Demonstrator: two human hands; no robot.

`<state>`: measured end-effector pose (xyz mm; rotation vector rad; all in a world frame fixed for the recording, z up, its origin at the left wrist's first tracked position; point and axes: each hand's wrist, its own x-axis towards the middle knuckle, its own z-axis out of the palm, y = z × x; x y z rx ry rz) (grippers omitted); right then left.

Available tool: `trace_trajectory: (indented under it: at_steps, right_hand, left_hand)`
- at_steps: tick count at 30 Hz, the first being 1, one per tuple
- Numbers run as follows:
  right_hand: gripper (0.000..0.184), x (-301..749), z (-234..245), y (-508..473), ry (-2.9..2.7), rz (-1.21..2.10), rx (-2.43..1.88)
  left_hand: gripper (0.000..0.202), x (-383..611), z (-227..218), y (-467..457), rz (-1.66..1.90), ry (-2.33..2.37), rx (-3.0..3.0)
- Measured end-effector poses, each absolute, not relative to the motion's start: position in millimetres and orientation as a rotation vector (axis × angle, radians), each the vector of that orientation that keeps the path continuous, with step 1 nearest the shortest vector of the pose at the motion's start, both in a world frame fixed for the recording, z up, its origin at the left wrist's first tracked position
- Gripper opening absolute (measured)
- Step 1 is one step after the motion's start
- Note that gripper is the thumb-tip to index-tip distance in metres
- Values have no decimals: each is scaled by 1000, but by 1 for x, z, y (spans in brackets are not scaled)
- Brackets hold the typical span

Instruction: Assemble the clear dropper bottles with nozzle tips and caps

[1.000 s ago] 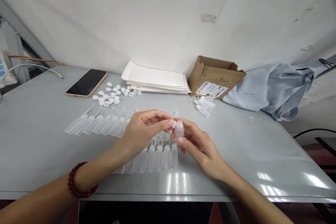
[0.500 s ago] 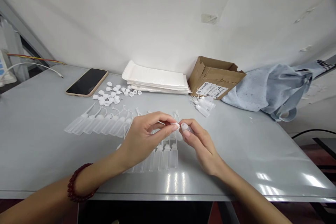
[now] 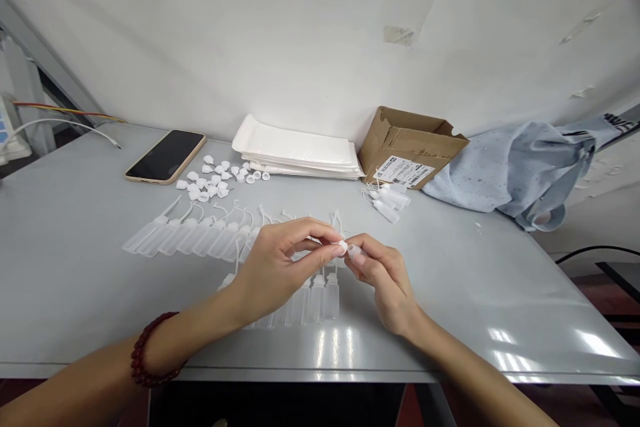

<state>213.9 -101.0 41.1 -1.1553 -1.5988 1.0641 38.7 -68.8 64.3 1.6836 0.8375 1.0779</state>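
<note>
My left hand (image 3: 283, 263) pinches a small white cap (image 3: 342, 246) between thumb and forefinger. My right hand (image 3: 383, 273) is closed round a small clear plastic bottle, mostly hidden by the fingers, its mouth meeting the cap. Both hands hover just above a row of clear bottles (image 3: 315, 299) lying near the table's front edge. A longer row of capped needle-tip bottles (image 3: 190, 237) lies to the left.
A pile of loose white caps (image 3: 213, 181) and a phone (image 3: 165, 157) lie at the back left on the grey table (image 3: 500, 293). White pouches (image 3: 297, 150), a cardboard box (image 3: 410, 145), several finished bottles (image 3: 387, 200) and a blue cloth bag (image 3: 525, 170) stand behind.
The right hand tipped the upright bottle over and closed round it. Both hands lowered slightly, and the cap in the left hand came up against the bottle's mouth.
</note>
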Motion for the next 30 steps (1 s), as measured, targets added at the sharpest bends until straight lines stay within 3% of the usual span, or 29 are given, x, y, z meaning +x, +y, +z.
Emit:
trace_trajectory:
  at_steps: [12,22,30]
  right_hand:
    - [29,210,42,-103,-1681,966,-1151]
    - [14,210,33,-106,-1653,988,-1149]
    - [19,210,38,-103,-1950,592,-1110]
  left_hand:
    - [5,38,62,-69,1038,781,1738]
    - [8,37,66,-69,889,736,1619]
    - [12,34,68,-65,743,839,1529]
